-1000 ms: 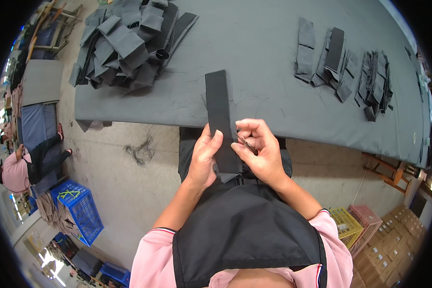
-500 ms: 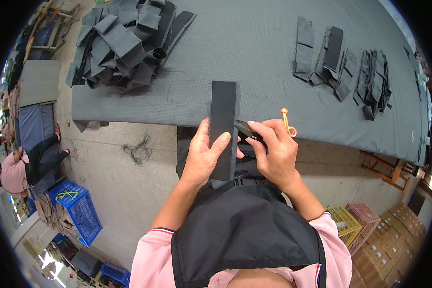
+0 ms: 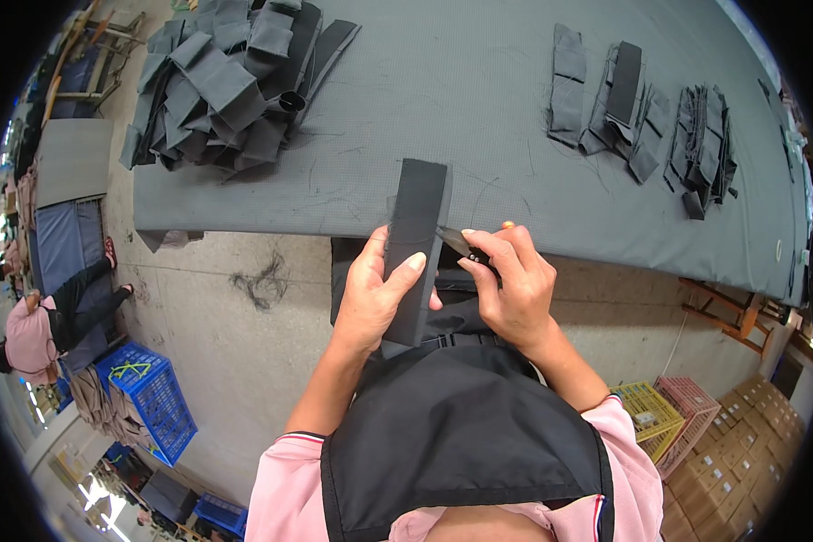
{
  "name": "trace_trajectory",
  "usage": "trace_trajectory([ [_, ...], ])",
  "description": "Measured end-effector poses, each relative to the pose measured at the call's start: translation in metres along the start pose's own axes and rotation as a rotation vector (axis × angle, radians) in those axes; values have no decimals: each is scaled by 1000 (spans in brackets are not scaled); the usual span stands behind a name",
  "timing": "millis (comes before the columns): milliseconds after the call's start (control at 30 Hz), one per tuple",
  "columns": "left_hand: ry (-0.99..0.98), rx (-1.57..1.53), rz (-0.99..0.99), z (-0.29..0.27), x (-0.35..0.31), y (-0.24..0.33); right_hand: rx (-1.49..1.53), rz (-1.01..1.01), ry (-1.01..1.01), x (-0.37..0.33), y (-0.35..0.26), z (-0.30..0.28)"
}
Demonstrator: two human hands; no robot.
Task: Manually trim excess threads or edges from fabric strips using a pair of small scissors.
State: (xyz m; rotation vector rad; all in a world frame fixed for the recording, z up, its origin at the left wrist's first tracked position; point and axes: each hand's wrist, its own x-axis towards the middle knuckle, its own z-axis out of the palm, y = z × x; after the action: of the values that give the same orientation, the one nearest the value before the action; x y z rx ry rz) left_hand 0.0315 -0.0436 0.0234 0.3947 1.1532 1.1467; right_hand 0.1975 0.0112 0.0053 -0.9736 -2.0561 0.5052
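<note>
My left hand (image 3: 368,296) grips a long dark grey fabric strip (image 3: 417,206), thumb across its face and fingers behind. The strip stands nearly upright at the near edge of the table, its lower end reaching down over my apron. Closed around a small pair of thread snips (image 3: 457,242), my right hand (image 3: 521,291) keeps the blade tips at the strip's right edge. Fingers hide most of the snips' handle. Whether the blades touch a thread is too small to tell. A bit of orange (image 3: 508,224) shows behind the right fingers.
A grey-covered table (image 3: 461,99) carries a heap of fabric strips (image 3: 221,90) at left and smaller bundles (image 3: 619,99) at right. Loose threads (image 3: 262,282) lie on the floor. Around stand a blue crate (image 3: 154,397), a yellow crate (image 3: 646,411) and cartons (image 3: 741,452). Another person (image 3: 36,334) is far left.
The strip's lower end has swung slightly left, so it tilts more. The snips stay at its right edge. The orange loop has dropped mostly out of sight behind my right hand.
</note>
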Motion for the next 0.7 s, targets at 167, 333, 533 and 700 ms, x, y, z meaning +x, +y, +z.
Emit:
trace_trajectory([
  [167,-12,68,-15,-5,-2,1,-29,55,-28,-4,-5,-1],
  [333,8,68,-79,-4,-3,5,-17,11,-27,-4,-2,0],
  [533,-9,93,-82,-6,-4,7,-16,71,-48,-5,-6,-2],
  [700,-31,67,-81,-8,-4,8,38,91,-77,-5,-6,-4],
])
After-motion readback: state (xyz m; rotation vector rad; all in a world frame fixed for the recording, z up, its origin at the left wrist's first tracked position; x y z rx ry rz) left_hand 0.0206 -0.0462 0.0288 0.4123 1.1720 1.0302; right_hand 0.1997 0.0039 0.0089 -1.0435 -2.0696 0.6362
